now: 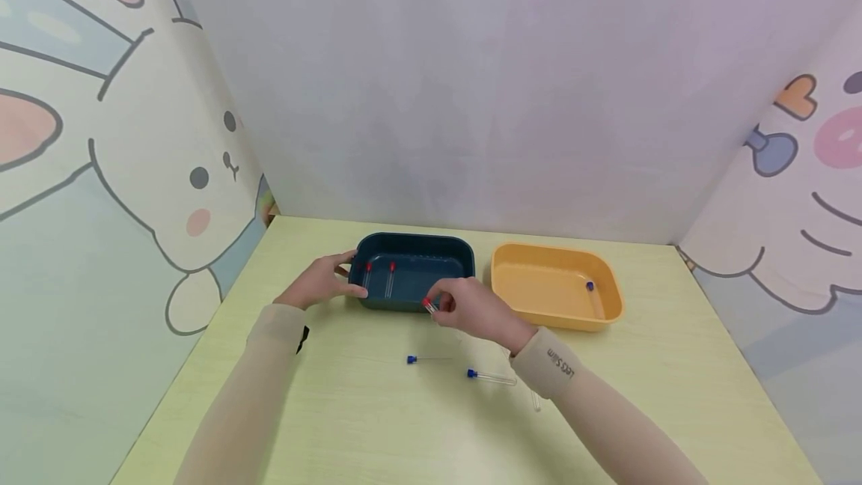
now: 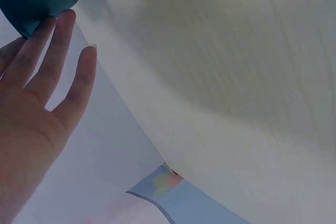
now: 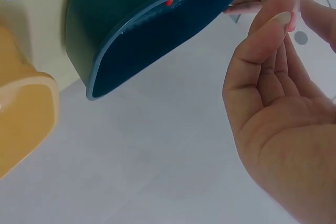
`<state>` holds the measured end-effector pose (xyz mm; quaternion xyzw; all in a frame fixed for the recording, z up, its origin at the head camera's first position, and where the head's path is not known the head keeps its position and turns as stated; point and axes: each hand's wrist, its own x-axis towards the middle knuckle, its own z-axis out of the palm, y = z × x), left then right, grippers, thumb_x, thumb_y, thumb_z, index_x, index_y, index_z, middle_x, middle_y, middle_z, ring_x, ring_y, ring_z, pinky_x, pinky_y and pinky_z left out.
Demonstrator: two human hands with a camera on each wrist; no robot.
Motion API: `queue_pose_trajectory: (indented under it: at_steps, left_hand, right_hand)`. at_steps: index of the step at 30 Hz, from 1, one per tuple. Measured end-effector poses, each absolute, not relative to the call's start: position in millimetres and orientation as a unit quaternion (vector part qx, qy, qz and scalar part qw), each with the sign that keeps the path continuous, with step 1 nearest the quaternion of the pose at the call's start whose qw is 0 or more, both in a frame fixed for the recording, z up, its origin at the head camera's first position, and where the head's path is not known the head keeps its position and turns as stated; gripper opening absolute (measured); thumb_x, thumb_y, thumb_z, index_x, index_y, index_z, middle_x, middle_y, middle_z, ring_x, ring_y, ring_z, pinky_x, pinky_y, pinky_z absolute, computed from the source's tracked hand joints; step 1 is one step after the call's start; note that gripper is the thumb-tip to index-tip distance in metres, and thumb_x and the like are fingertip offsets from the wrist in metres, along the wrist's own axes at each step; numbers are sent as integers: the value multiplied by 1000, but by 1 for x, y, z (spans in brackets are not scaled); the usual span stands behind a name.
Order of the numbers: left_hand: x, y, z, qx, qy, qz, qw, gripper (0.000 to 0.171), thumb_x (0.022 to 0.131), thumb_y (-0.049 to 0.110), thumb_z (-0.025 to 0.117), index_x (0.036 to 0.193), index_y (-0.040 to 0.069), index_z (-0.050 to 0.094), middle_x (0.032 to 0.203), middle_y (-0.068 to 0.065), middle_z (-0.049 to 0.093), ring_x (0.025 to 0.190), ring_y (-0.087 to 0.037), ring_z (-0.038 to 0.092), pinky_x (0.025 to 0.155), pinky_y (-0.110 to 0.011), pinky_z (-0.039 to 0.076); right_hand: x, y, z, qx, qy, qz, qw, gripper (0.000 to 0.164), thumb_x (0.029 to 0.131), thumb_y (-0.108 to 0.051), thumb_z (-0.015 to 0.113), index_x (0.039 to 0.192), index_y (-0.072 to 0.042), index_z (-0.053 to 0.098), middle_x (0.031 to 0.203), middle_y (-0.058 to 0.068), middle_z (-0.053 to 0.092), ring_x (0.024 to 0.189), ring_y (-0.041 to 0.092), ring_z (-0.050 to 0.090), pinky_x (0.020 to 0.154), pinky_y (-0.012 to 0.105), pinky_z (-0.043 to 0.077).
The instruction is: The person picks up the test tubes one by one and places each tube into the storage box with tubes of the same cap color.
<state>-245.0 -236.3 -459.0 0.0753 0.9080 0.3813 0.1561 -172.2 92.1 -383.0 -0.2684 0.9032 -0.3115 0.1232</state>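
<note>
My right hand (image 1: 471, 307) pinches a clear test tube with a red cap (image 1: 427, 302) between thumb and fingers, just by the front right of a dark blue tray (image 1: 438, 269). Inside that tray lie two red-capped test tubes (image 1: 391, 268). At the tray's left end, my left hand (image 1: 322, 281) rests its spread fingers and thumb against the wall; the left wrist view shows the fingers (image 2: 52, 61) fairly straight against the outside. On the table in front are a blue-capped test tube (image 1: 412, 359) and another blue-capped tube (image 1: 494, 378).
A yellow tray (image 1: 532, 275) stands right of the blue one, holding a blue-capped tube (image 1: 590, 287). Under my right forearm shows the end of a clear tube (image 1: 535, 400), its cap hidden. Curtain-like walls (image 1: 471, 96) bound the table (image 1: 337, 410) at the back and sides.
</note>
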Motion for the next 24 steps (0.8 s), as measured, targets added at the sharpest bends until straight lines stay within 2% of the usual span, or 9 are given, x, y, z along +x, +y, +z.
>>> queue_pose_trajectory:
  at_steps: [11,24]
  left_hand:
    - [-244,-237,-460,76,908,383,153,99,86,39,84,164,18,28,161,-17,43,136,-36,53,101,-53,52]
    - [-243,-236,-457,78,907,386,149,98,86,38,85,164,18,29,161,-17,43,136,-37,53,101,-52,53]
  right_hand:
    - [-192,92,-383,-214,908,-331,141,26,96,-16,73,122,-11,70,81,0,66,62,14,55,61,27,48]
    - [-209,91,-391,-205,885,-393,143,32,96,-15,72,127,-9,67,86,3,68,69,16,59,64,28,50]
